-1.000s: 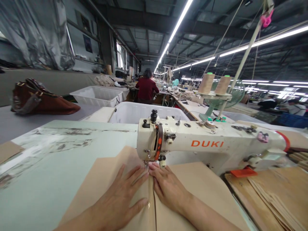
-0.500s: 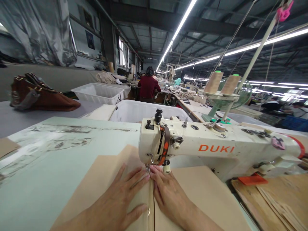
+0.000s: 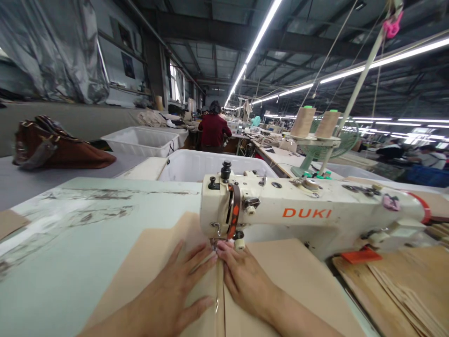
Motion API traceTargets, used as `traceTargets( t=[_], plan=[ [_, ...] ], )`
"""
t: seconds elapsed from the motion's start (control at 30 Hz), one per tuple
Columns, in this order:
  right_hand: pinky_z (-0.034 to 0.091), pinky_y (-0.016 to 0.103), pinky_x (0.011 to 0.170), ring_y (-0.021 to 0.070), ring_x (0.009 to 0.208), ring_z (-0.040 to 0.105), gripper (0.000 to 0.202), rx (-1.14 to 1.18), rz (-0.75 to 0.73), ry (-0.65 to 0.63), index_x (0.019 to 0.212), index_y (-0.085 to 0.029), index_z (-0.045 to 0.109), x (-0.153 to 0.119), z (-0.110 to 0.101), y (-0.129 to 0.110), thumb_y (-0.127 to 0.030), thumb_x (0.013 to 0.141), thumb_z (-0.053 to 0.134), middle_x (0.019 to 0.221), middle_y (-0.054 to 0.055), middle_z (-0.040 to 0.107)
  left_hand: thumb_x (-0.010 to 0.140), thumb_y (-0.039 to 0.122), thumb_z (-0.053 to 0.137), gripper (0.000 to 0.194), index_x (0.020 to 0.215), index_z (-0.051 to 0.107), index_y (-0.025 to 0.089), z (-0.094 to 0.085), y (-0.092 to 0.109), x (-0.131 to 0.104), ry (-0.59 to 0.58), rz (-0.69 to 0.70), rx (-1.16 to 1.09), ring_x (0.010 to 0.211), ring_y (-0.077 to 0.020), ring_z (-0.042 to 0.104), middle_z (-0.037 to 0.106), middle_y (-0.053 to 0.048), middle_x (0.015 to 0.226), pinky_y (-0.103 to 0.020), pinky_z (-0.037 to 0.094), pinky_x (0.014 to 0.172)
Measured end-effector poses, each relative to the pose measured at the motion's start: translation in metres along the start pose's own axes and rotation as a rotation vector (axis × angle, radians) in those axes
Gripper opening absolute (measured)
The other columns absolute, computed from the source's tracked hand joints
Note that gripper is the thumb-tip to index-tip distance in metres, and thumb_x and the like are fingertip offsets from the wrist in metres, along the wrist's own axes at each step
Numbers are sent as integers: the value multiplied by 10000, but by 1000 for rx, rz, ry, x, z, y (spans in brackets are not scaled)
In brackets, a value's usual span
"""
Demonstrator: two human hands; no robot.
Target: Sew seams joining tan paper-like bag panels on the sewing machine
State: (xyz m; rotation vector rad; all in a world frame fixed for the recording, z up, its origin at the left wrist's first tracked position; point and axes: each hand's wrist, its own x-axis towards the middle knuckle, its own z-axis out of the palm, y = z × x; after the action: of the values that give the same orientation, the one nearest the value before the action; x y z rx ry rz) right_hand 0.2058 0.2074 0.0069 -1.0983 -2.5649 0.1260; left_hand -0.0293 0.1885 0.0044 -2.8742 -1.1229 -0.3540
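My left hand (image 3: 177, 283) lies flat with fingers spread on a tan panel (image 3: 129, 269), its fingertips close to the presser foot (image 3: 213, 243) of the sewing machine (image 3: 259, 201). On the other side of the foot is my right hand (image 3: 243, 276), its fingers drawn together and bent over the edge of a narrow tan zipper strip (image 3: 220, 295). A small shiny metal piece that looks like a zipper slider (image 3: 217, 304) shows on the strip. A second tan panel (image 3: 291, 267) spreads out under and beyond my right hand. The fingertips partly hide the stitching spot.
Two thread cones (image 3: 303, 122) stand behind the machine, near a green fan (image 3: 345, 140). A white bin (image 3: 217, 164) is behind the table. At left lies a brown handbag (image 3: 66, 145). Tan strips (image 3: 409, 295) rest on a board at right. A person in dark red (image 3: 214, 128) sits ahead.
The view has shifted slightly, so the machine and background appear a little further left. Both hands keep nearly the same place beside the presser foot.
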Motion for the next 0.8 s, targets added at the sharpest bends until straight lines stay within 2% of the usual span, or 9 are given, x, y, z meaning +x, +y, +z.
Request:
traceTargets(
  t=[0.17,0.23,0.3,0.37,0.43,0.53,0.6,0.7,0.8],
  plan=[
    [359,498,1112,301,1317,452,415,6,94,48,1314,-93,524,-17,-34,-34,-114,911,423,1429,165,476,1024,479,411,561,1528,277,271,-5,14,-10,9,-57,70,1421,-308,325,364,-79,1547,-659,223,1124],
    [451,425,1019,273,1208,549,346,72,223,137,1248,-123,572,-51,-51,-57,-156,938,422,1321,155,568,1023,464,422,553,1517,312,241,-8,35,-29,74,-68,152,1423,-291,324,366,-89,1547,-617,169,1156],
    [524,319,798,212,883,671,251,190,365,118,1054,-199,652,-97,-58,-80,-275,983,424,979,79,700,1003,482,455,611,1506,337,156,-8,64,-54,163,-5,226,1434,-280,300,353,-126,1549,-544,107,1192],
    [483,282,601,194,618,649,264,291,441,-50,885,-222,680,-142,-46,-98,-372,965,478,686,32,672,965,554,476,681,1449,423,77,-2,96,-79,237,106,275,1435,-317,286,394,-172,1517,-539,82,1197],
    [481,284,629,227,719,674,270,423,488,-73,1016,-201,685,-172,-20,-112,-415,918,553,779,65,703,969,536,471,613,1380,511,83,14,125,-97,291,178,313,1435,-330,282,485,-171,1453,-581,55,1189],
    [494,280,699,215,812,653,416,898,527,39,966,-154,660,-176,15,-124,-547,915,537,867,82,688,960,419,515,460,1309,576,124,41,153,-107,448,28,235,1433,-282,306,595,-149,1348,-586,47,1193],
    [502,265,656,171,704,627,551,1266,503,69,837,-134,612,-162,19,-128,-677,874,528,761,59,645,958,262,474,388,1311,572,136,44,160,-105,501,-36,177,1395,-259,384,607,-139,1337,-592,54,1192],
    [446,218,464,126,496,564,674,1498,491,-87,808,-128,558,-147,-7,-130,-794,832,457,652,50,605,868,7,358,527,1351,533,126,12,157,-101,474,76,204,1327,-226,485,615,-103,1335,-561,114,1202],
    [342,206,393,109,397,470,618,1101,586,-60,781,-152,552,-140,-41,-128,-690,955,302,568,27,563,874,29,390,508,1354,532,116,-44,147,-94,475,75,218,1310,-206,504,618,-77,1335,-413,204,1212]
  ],
)
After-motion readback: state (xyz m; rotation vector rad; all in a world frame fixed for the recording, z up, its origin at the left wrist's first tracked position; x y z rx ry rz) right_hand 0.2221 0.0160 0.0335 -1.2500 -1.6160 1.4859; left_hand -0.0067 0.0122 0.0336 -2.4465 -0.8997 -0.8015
